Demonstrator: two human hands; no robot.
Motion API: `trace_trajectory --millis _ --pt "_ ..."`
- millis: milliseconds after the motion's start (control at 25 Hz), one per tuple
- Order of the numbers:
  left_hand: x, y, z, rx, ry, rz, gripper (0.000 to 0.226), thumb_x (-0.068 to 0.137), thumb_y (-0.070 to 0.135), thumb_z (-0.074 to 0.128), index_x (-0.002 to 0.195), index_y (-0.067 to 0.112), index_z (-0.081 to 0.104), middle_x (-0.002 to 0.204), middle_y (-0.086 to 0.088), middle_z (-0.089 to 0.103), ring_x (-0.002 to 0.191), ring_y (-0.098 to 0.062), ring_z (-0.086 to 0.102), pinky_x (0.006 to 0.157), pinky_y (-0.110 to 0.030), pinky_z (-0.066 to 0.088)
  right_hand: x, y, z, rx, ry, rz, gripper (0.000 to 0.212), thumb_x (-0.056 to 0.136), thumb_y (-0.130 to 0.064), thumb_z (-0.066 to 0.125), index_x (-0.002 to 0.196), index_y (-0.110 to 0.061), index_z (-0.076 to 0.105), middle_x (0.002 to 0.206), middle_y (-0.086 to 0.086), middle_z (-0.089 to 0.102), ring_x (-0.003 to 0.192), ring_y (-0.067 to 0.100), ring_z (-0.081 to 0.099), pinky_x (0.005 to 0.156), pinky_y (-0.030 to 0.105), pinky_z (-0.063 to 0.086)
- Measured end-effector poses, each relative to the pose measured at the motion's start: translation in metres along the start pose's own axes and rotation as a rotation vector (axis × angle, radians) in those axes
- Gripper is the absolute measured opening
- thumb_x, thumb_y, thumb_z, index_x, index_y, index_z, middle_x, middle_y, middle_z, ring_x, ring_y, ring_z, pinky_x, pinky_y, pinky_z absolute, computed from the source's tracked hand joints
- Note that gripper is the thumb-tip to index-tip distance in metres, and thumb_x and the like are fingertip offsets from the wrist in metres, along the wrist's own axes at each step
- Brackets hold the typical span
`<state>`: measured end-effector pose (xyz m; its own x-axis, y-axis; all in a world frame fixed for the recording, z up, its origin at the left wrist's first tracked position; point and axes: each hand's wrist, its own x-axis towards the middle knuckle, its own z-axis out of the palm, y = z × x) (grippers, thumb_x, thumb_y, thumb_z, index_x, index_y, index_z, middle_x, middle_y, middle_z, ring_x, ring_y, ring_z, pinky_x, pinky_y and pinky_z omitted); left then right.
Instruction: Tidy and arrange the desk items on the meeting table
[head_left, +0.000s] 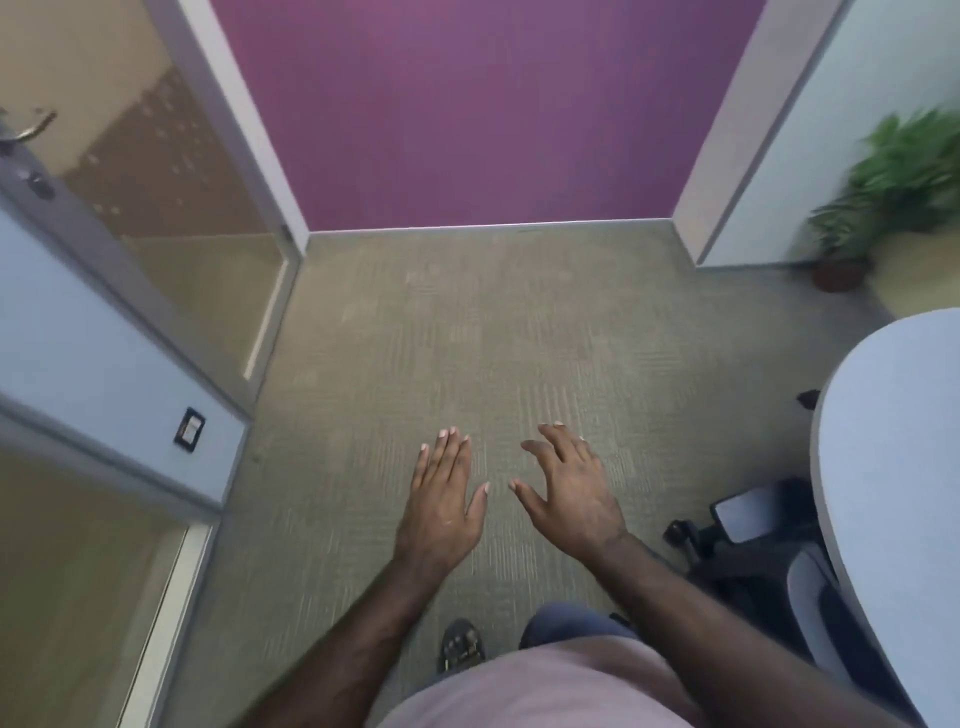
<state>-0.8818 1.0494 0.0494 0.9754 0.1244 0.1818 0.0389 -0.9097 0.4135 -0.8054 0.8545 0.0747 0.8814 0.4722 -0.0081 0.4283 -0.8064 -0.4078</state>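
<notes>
Reaching forward over the carpet floor (467, 322), both hands are held out in the lower middle of the frame, palms down, and they hold nothing. The left hand (441, 499) has its fingers (448, 452) straight and close together, with the thumb a little apart. The right hand (571, 493) is just beside it, not touching, and its fingers are spread and relaxed.

The meeting table, a pale rounded surface (893, 467), is at the right edge of the frame, well apart from both hands. No desk items can be seen on the part of it that shows. A dark office chair (753, 551) stands partly under its edge at the lower right.

A purple wall (467, 104) fills the upper middle. A glass door with a metal handle (26, 130) is at the upper left. A green potted plant (883, 197), blurred, stands at the upper right. One shoe (461, 644) shows at the bottom.
</notes>
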Motion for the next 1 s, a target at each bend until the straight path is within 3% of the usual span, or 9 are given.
trace_trajectory --millis 240,480,720,1000 --pt "0.118 -0.008 0.02 -0.044 -0.029 0.103 0.067 0.105 0.033 0.057 0.159 0.001 0.035 0.169 -0.016 0.029 0.161 -0.026 0.02 0.132 -0.05 0.016 0.081 0.034 -0.018 0.03 0.083 0.135 0.061 0.102 -0.057 0.057 0.152 -0.023 0.05 0.168 0.006 0.039 0.162 0.026 0.024 0.132 0.048 0.023" --pt "0.259 0.002 0.074 -0.033 -0.09 0.258 0.065 0.103 0.031 0.06 0.157 0.0 0.04 0.169 -0.018 0.03 0.16 -0.029 0.022 0.13 -0.052 0.021 0.187 0.114 -0.026 0.048 0.153 0.263 0.06 0.102 -0.054 0.06 0.152 -0.022 0.052 0.167 0.007 0.039 0.161 0.027 0.025 0.13 0.049 0.026" --pt "0.404 0.052 0.116 -0.052 -0.183 0.463 0.065 0.098 0.026 0.067 0.152 -0.002 0.046 0.165 -0.023 0.037 0.156 -0.036 0.031 0.124 -0.058 0.032 0.264 0.204 -0.064 0.043 0.198 0.414 0.059 0.1 -0.054 0.061 0.15 -0.023 0.055 0.166 0.008 0.042 0.16 0.028 0.029 0.129 0.048 0.028" --pt "0.542 0.139 0.17 -0.154 -0.277 0.679 0.066 0.098 0.026 0.068 0.153 -0.002 0.045 0.165 -0.021 0.036 0.157 -0.034 0.03 0.126 -0.057 0.029 0.322 0.289 -0.116 0.017 0.396 0.677 0.059 0.097 -0.055 0.066 0.146 -0.022 0.059 0.161 0.009 0.048 0.156 0.029 0.037 0.128 0.048 0.032"
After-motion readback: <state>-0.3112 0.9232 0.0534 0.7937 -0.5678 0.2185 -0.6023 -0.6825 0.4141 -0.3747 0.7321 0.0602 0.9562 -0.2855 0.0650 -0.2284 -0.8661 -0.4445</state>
